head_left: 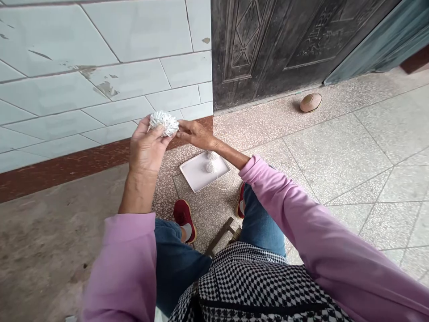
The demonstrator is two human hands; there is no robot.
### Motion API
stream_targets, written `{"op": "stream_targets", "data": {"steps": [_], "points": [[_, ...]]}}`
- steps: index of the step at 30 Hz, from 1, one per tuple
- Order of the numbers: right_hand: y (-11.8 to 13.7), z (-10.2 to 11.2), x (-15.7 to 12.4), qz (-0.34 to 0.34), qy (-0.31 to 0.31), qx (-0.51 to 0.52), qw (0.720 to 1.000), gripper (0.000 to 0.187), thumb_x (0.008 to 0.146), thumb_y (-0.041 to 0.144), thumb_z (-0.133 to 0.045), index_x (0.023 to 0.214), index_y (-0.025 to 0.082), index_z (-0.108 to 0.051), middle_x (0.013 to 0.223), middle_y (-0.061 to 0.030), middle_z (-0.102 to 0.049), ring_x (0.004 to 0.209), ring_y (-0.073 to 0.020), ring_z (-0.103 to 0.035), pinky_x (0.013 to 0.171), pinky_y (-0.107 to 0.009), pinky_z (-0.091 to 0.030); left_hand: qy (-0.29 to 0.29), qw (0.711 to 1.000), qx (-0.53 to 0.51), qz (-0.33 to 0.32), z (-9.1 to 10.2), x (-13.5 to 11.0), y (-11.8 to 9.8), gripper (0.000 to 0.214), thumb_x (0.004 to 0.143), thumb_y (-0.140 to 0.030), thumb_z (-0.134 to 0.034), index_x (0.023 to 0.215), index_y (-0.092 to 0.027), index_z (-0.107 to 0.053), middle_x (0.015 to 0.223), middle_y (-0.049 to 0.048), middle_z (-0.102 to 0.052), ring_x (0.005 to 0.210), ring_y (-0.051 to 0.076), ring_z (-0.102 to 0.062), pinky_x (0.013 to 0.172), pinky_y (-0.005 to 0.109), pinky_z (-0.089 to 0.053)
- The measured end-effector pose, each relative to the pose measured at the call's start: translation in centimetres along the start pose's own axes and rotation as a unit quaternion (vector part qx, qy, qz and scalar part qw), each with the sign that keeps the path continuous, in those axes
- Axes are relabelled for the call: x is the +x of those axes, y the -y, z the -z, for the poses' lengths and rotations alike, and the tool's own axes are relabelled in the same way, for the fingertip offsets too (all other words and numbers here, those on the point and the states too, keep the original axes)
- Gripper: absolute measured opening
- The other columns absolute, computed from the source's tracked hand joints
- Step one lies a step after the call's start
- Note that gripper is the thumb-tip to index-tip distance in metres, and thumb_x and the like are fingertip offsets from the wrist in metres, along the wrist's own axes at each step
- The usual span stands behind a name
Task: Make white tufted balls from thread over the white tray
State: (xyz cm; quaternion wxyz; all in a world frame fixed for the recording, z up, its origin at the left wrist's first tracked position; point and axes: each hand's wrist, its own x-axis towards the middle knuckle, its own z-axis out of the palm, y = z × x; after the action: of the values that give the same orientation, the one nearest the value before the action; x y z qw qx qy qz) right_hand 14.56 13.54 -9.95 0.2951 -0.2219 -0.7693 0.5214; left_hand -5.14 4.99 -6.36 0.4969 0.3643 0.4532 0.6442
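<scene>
My left hand (147,145) is closed around a round white bundle (164,123) of looped, cord-like strands, with the thumb across its front. Beside the bundle's right edge, my right hand (197,134) has its fingers drawn together in a pinch. Whatever lies between those fingertips is too small to tell. Below both hands, a shallow pale tray (197,174) rests on the floor. In it are a white ball of cord (212,167) and a second white piece (212,155), partly hidden behind my right forearm. A thin strand (226,188) loops over the tray's right side.
A tiled wall (100,89) stands close ahead on the left, and a dark carved door (254,44) on the right. A pinkish rounded object (311,103) lies on the speckled floor near the door. Between my red shoes (183,217) is part of a wooden stool (223,235).
</scene>
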Motion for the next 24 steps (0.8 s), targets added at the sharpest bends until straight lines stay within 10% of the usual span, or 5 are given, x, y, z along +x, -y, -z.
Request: {"op": "stream_targets", "data": {"steps": [8, 14, 19, 24], "points": [[5.7, -3.1, -3.8, -0.012, 0.043, -0.028, 0.999, 0.039, 0.129, 0.046, -0.080, 0.099, 0.026, -0.067, 0.094, -0.0010, -0.070, 0.091, -0.0246, -0.063, 0.096, -0.038, -0.051, -0.100, 0.983, 0.125, -0.094, 2.5, 1.2, 1.4, 0.082, 0.067, -0.053, -0.119, 0.124, -0.025, -0.066, 0.116, 0.0031, -0.084, 0.113, 0.025, -0.076, 0.099, 0.044, -0.063], [7.5, 0.7, -2.7, -0.028, -0.062, -0.022, 0.997, 0.053, 0.131, 0.069, -0.074, 0.100, 0.027, -0.064, 0.089, -0.0003, -0.061, 0.094, -0.0249, -0.057, 0.088, -0.037, -0.049, 0.014, 0.980, 0.196, -0.020, 0.7, -1.4, 0.3, 0.066, 0.065, -0.046, -0.118, 0.113, -0.023, -0.081, 0.104, 0.0038, -0.085, 0.101, 0.026, -0.080, 0.090, 0.042, -0.063], [5.8, 2.6, -2.2, -0.056, -0.108, -0.082, 0.989, 0.047, 0.134, 0.043, -0.067, 0.091, 0.028, -0.054, 0.086, -0.0001, -0.061, 0.092, -0.0240, -0.056, 0.089, -0.037, -0.047, 0.113, 0.986, 0.109, 0.047, -1.1, -3.5, -1.2, 0.061, 0.065, -0.042, -0.117, 0.112, -0.026, -0.082, 0.109, 0.0094, -0.088, 0.106, 0.033, -0.085, 0.098, 0.047, -0.073], [5.4, 0.6, -2.8, -0.102, -0.047, -0.113, 0.987, 0.041, 0.126, 0.023, -0.080, 0.091, 0.028, -0.058, 0.084, -0.0006, -0.065, 0.092, -0.0253, -0.061, 0.091, -0.038, -0.044, 0.043, 0.997, 0.052, 0.025, -0.1, -2.4, -1.2, 0.073, 0.057, -0.040, -0.124, 0.111, -0.028, -0.076, 0.114, 0.0068, -0.088, 0.114, 0.030, -0.084, 0.102, 0.045, -0.074]]}}
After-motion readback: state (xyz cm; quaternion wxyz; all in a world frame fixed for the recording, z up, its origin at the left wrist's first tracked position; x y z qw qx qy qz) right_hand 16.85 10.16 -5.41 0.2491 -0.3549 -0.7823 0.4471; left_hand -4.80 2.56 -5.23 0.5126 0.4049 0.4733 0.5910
